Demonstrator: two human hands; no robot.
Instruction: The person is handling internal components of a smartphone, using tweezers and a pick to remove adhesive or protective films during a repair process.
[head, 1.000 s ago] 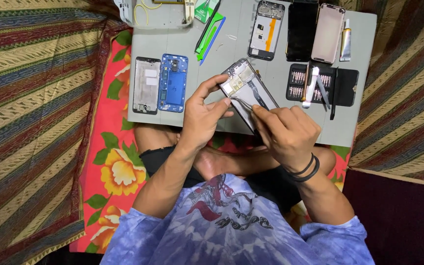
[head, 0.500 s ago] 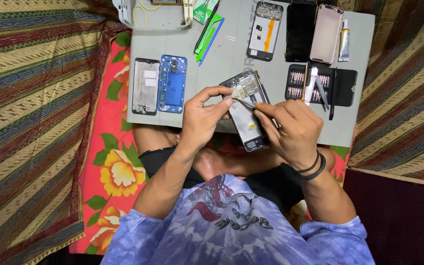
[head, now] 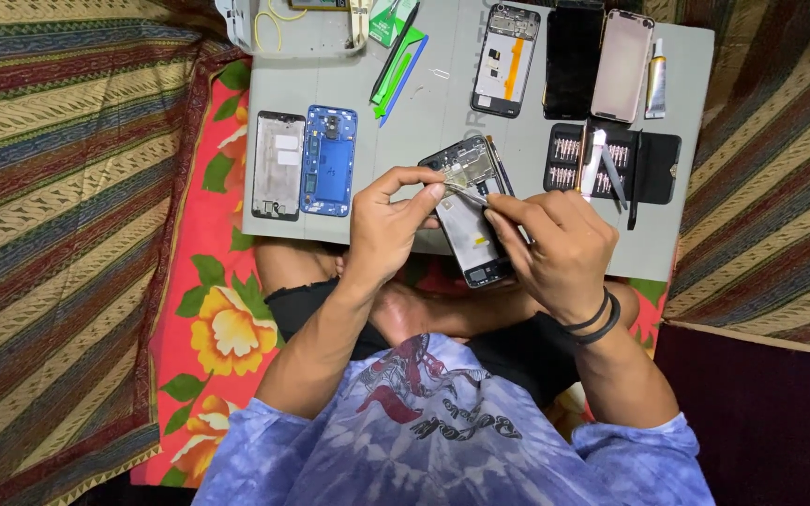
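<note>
Grey work mat (head: 396,141): opened phone (head: 469,211) at centre, gripped by left hand (head: 386,230); right hand (head: 555,248) pinches tweezers (head: 461,194) into it. Mid-disassembly, seemingly. Screwdriver bit case (head: 653,169) at two o'clock, blue phone frame (head: 330,161) at ten.

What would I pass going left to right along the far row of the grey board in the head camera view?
Green tools → opened phone frame with an orange strip → black phone → pinkish phone back → small white tube.
</note>
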